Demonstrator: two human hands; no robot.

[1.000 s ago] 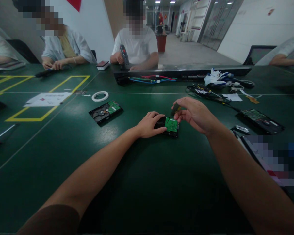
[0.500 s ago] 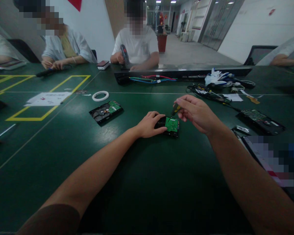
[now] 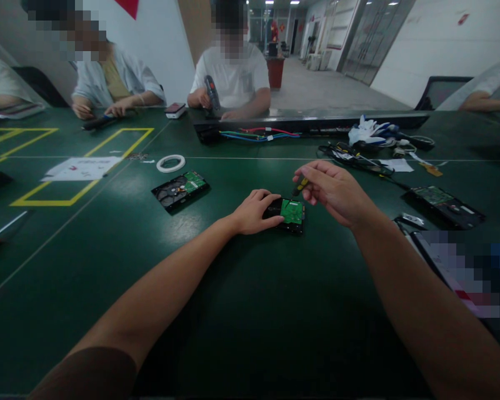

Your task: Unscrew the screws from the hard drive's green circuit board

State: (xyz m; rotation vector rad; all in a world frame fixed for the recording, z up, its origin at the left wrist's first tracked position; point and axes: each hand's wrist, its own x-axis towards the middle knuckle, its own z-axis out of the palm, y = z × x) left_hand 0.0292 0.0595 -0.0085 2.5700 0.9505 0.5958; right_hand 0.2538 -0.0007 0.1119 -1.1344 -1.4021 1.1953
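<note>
Green tabletop [image 3: 250, 311], hard drive [image 3: 289, 214], long axis crosswise; circuit board [image 3: 293, 210] rightward

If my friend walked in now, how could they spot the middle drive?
On the big green table, find the person's left hand. It covers one end of a black drive with a green board. Unlike the left drive and right drive, only this has a hand on it.

Opens past a green table [image 3: 250, 311] onto grey floor [image 3: 337, 91], white wall [image 3: 441, 50] and glass doors [image 3: 369, 41] (with bright ceiling lights [image 3: 294, 3] far back).
</note>
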